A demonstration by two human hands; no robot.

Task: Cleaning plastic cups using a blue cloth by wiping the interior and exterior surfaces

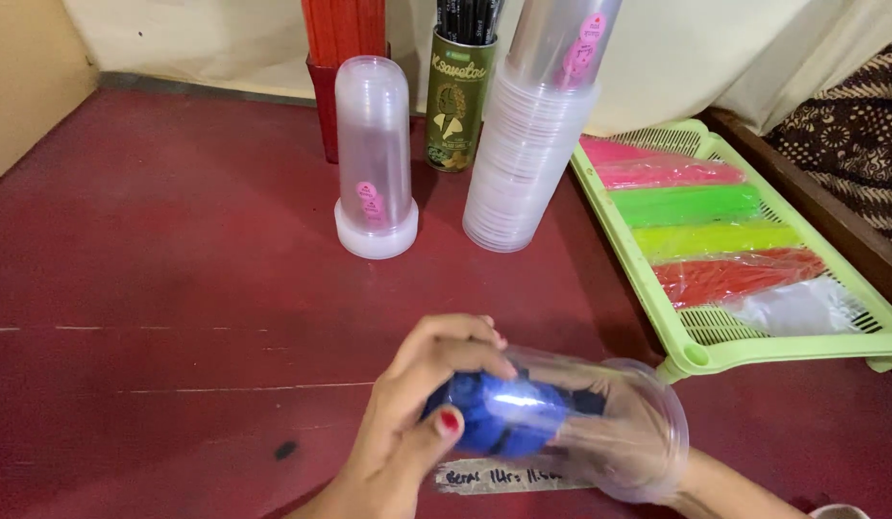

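Note:
A clear plastic cup (647,423) lies on its side just above the dark red table (177,288), near the front edge. My left hand (417,423) grips its closed end from the left, fingers over the top and thumb in front. My right hand (614,437) comes from the lower right and reaches in through the cup's mouth; it shows only dimly through the plastic. A shiny blue wad (503,413), cloth or plastic, is pressed inside the cup at that hand's fingertips.
Behind stand a tall stack of clear cups (523,163), an upturned clear cup stack (374,163) with pink stickers, a green tin (458,106) of black straws and a red holder (342,58). A light green tray (647,288) with coloured packs lies right. A paper label (484,476) lies underneath.

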